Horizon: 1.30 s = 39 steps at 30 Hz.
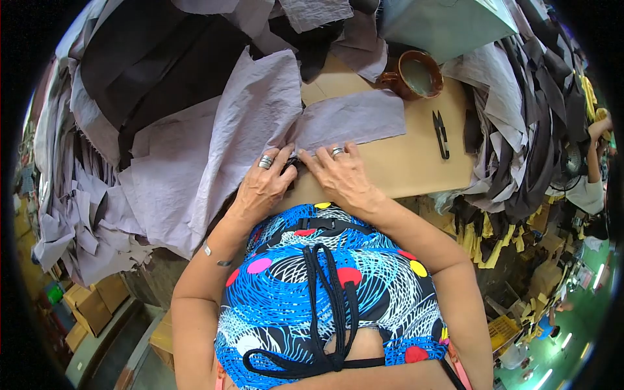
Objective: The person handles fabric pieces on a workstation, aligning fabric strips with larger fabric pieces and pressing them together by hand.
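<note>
My left hand (263, 185) is closed on the edge of a large piece of pale lilac-grey fabric (253, 104), fingers bent and thumb drawn in. A small dark thing shows beside its thumb, too hidden to name. Close by on the right, my right hand (341, 177) lies with its fingers apart, fingertips at the lower edge of a lilac-grey fabric strip (354, 120). That strip lies flat on the tan work surface (390, 166), its left end meeting the larger piece near both hands. Black thread snips (441, 135) rest to the right, touched by neither hand.
A brown mug (419, 75) holding cloudy liquid stands behind the strip, near a pale blue box-like object (448, 26). Dark fabric (162, 65) is heaped at back left. Cut pieces (520, 117) hang over the right side. Another person's arm (595, 149) shows at far right.
</note>
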{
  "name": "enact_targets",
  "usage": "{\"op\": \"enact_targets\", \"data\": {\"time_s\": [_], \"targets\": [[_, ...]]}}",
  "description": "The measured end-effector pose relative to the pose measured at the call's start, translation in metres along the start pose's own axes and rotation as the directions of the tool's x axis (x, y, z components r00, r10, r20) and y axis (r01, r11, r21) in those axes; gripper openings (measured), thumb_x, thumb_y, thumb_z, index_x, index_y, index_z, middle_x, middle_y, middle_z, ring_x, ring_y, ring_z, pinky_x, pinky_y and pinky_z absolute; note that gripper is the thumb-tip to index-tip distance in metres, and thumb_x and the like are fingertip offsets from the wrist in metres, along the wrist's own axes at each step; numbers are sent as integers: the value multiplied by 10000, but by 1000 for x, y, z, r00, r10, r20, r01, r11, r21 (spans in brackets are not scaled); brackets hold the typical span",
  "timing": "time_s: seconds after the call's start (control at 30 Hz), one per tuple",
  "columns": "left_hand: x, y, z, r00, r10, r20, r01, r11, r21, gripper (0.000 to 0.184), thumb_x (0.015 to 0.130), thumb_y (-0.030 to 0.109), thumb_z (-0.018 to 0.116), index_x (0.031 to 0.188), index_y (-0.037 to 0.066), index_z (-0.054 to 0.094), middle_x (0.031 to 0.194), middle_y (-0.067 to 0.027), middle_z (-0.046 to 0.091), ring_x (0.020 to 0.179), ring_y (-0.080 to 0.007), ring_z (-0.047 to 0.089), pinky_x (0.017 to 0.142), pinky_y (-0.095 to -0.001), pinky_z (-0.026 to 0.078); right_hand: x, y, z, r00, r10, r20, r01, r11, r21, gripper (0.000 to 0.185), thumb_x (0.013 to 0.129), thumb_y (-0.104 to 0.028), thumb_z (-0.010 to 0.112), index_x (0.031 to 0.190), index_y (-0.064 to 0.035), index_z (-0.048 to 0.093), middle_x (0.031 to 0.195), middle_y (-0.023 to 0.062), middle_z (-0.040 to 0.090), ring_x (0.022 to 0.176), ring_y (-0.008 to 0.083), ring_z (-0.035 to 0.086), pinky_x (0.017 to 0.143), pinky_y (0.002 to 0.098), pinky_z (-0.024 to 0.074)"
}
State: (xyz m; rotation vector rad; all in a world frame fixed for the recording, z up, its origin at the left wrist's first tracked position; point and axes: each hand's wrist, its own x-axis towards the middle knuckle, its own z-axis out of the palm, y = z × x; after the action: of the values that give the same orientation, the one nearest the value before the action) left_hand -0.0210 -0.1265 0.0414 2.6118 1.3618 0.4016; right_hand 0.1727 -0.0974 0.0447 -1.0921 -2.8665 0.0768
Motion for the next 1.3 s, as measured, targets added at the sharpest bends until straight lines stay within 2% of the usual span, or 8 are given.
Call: {"op": "enact_targets", "data": {"time_s": [0.2, 0.63, 0.73, 0.87, 1.03, 1.17, 1.27, 1.3], "targets": [[-2, 0, 0, 1000, -2, 19, 2, 1000, 1, 171, 698, 76, 562, 860, 25, 540, 1195, -178, 500, 1058, -302, 497, 914, -385, 430, -2, 13, -9, 997, -74, 27, 68, 979, 191, 433, 778, -156, 518, 1211, -140, 522, 961, 74, 541, 903, 226, 562, 796, 415, 374], [0, -1, 0, 1000, -15, 11, 15, 999, -39, 245, 674, 77, 608, 903, 18, 542, 1211, -155, 511, 1053, -310, 508, 890, -381, 445, 6, 4, -4, 1000, -9, -9, 10, 982, 190, 416, 755, -141, 529, 1170, -120, 544, 983, 66, 547, 918, 218, 544, 788, 409, 366], [-5, 8, -21, 994, -83, -71, 72, 987, -146, 378, 669, 103, 657, 1028, 54, 548, 1205, -122, 520, 1039, -285, 513, 913, -381, 420, 6, 26, -13, 998, 3, -64, 13, 966, 258, 456, 732, -104, 545, 1187, -134, 531, 979, 69, 546, 923, 240, 539, 814, 420, 363], [-43, 1, -28, 935, -330, -133, 339, 940, 50, 492, 649, 96, 686, 1119, 103, 542, 1124, -67, 550, 1001, -267, 525, 893, -390, 412, 6, 41, -18, 972, 191, -136, -130, 922, 364, 551, 708, -68, 576, 1245, -159, 488, 1014, 71, 547, 995, 263, 513, 878, 434, 342], [-41, -23, -19, 952, -207, -226, 229, 971, 73, 367, 700, 19, 540, 1040, 128, 623, 874, -55, 538, 737, -229, 540, 621, -348, 469, 35, 14, -22, 932, 27, -363, 104, 936, 336, 603, 750, -110, 569, 1330, -164, 411, 1053, 47, 552, 1033, 230, 501, 967, 442, 289], [-13, -28, -32, 931, -168, -323, 206, 975, 85, 385, 692, 9, 556, 1058, 108, 616, 925, -66, 554, 781, -241, 559, 648, -344, 481, 63, -3, -13, 904, -70, -422, 181, 957, 227, 609, 801, -112, 508, 1387, -148, 345, 841, 15, 592, 853, 184, 566, 964, 441, 291], [-8, -7, -38, 870, -27, -493, -8, 998, -69, 404, 676, -4, 598, 1071, 79, 601, 994, -81, 574, 841, -261, 583, 711, -331, 494, 74, 3, -24, 948, 22, -317, 75, 953, 293, 697, 702, -10, 548, 1369, -125, 381, 828, -8, 604, 749, 169, 548, 938, 405, 316], [-13, 9, -38, 916, -140, -376, 32, 960, -278, 393, 693, -1, 616, 1081, 61, 589, 1035, -102, 577, 870, -270, 590, 749, -331, 492, 78, 5, -24, 915, 38, -401, 103, 940, 324, 667, 754, -61, 527, 1390, -133, 340, 699, 14, 555, 661, 193, 543, 872, 409, 338]]}}
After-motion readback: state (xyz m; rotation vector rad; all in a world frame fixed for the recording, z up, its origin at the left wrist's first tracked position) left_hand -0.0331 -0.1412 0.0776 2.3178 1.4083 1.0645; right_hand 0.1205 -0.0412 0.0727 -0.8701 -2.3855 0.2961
